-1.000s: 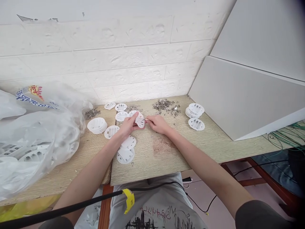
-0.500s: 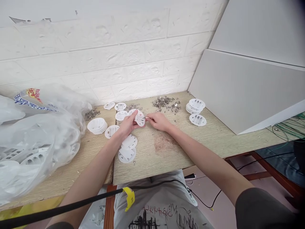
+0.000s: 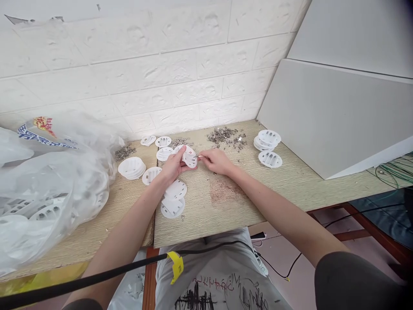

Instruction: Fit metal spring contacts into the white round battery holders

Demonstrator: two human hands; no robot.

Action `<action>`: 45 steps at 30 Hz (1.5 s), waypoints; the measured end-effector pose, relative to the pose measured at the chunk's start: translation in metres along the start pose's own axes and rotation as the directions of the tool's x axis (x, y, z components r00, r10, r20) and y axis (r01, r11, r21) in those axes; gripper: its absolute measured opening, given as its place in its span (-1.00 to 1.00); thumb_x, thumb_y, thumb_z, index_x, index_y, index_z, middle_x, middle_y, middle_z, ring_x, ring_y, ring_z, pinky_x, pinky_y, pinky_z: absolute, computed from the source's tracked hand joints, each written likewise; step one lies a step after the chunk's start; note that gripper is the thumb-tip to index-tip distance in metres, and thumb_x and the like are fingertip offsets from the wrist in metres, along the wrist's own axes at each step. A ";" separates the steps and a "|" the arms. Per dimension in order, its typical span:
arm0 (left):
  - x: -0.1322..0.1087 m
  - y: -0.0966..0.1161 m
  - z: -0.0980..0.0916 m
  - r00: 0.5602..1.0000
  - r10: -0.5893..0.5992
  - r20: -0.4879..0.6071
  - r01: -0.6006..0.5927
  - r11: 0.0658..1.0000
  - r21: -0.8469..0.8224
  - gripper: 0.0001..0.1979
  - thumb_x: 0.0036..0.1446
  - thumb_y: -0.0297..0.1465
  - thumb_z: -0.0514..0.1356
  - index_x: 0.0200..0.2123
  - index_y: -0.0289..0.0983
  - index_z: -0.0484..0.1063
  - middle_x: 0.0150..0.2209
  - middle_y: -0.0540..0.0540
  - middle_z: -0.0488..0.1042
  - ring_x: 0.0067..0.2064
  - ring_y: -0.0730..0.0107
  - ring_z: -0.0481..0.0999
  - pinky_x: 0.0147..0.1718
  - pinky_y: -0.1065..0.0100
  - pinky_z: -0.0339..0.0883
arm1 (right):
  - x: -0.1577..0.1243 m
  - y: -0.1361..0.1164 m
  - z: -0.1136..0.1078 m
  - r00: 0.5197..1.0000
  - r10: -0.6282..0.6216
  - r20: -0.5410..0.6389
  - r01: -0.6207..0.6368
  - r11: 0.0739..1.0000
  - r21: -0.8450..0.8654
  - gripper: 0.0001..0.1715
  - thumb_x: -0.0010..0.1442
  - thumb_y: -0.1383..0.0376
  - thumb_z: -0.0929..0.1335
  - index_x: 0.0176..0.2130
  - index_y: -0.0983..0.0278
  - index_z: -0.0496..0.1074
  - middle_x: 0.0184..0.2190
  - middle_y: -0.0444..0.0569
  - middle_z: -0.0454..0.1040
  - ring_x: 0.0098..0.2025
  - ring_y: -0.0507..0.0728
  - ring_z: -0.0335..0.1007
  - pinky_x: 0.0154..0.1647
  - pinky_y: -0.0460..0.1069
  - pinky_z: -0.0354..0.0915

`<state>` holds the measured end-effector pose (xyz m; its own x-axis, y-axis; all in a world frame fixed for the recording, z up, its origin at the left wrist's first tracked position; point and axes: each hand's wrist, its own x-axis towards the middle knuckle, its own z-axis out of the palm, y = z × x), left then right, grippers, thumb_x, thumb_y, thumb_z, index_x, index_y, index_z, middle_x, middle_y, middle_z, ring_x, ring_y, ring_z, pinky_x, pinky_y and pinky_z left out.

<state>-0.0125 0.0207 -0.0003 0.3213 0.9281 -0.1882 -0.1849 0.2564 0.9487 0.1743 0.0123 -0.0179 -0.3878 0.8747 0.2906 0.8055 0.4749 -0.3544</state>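
Note:
My left hand (image 3: 176,165) is closed on a round white plastic disc (image 3: 190,160) with slots in it, held a little above the table with the thumb on top. At the disc's right edge my right hand (image 3: 214,160) pinches a small, thin tool or part whose tip meets the disc; its kind is too small to tell. More discs lie around my left hand: a pair of overlapping discs (image 3: 174,200) below it, a slotted disc (image 3: 151,175) to its left, and a neat stack (image 3: 132,167) farther left.
Small metal pieces (image 3: 226,137) are heaped near the white brick wall. More slotted discs (image 3: 269,142) are piled at the right, by a grey-white panel (image 3: 338,116). A clear plastic bag (image 3: 64,172) full of discs fills the left. A black cable (image 3: 129,270) crosses in front.
The view has shifted slightly. Both hands keep almost the same place and the same hold at the disc's edge.

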 end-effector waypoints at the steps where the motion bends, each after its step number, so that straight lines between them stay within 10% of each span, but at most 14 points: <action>1: 0.000 0.000 0.000 1.000 0.001 -0.005 -0.001 1.000 0.002 -0.62 0.23 -0.14 0.17 -0.30 -0.38 0.51 -0.28 -0.28 0.62 -0.16 0.15 0.63 -0.08 0.07 0.54 | 0.000 0.000 0.000 1.000 -0.002 -0.001 0.002 1.000 -0.003 -0.67 0.30 0.33 0.20 -0.25 0.32 0.53 -0.35 0.05 0.57 -0.35 0.12 0.35 -0.33 -0.05 0.01; 21: -0.004 -0.007 0.001 0.994 0.111 0.001 -0.109 0.972 0.208 -0.49 -0.04 0.04 0.32 -0.53 -0.35 0.50 -0.44 -0.18 0.58 -0.29 0.20 0.60 -0.11 0.11 0.53 | -0.001 -0.004 -0.001 0.990 -0.052 0.128 0.088 0.952 -0.294 -0.64 0.29 0.39 0.18 -0.09 0.29 0.50 -0.24 0.06 0.60 -0.32 0.16 0.42 -0.39 0.02 -0.13; 45: -0.002 -0.010 0.007 0.994 0.114 -0.008 -0.112 0.987 0.112 -0.55 0.04 0.00 0.30 -0.40 -0.34 0.54 -0.35 -0.18 0.59 -0.19 0.23 0.59 0.00 0.10 0.49 | -0.002 0.000 -0.002 0.998 -0.010 0.064 0.021 0.985 -0.174 -0.65 0.37 0.32 0.17 -0.19 0.33 0.51 -0.27 0.09 0.59 -0.31 0.15 0.40 -0.34 -0.02 -0.04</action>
<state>-0.0051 0.0142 -0.0074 0.2911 0.9532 -0.0812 -0.1147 0.1190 0.9862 0.1753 0.0104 -0.0169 -0.4235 0.8743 0.2371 0.8628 0.4690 -0.1885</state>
